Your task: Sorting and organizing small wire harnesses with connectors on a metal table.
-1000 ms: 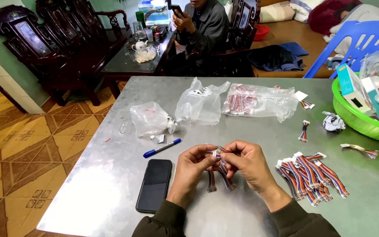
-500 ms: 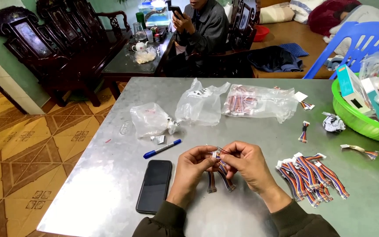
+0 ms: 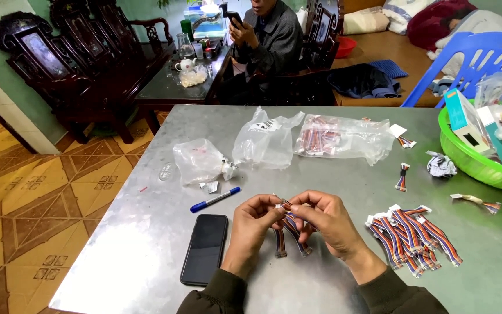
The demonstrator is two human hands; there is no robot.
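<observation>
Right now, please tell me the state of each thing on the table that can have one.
left hand: pinching the cable end
right hand: pinching the same cable end
ribbon cable: held, hanging to the table
phone: screen dark, lying flat
blue pen: capped, lying flat
cable pile: loose, beside the right hand
plastic bags: crumpled
green basket: filled

green basket cut off at right edge.

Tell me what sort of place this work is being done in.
Most likely a home living room used for piecework. Carved dark wooden chairs flank a tea table, patterned floor tiles lie alongside, and bundled ribbon cables and plastic bags lie on the metal table.
</observation>
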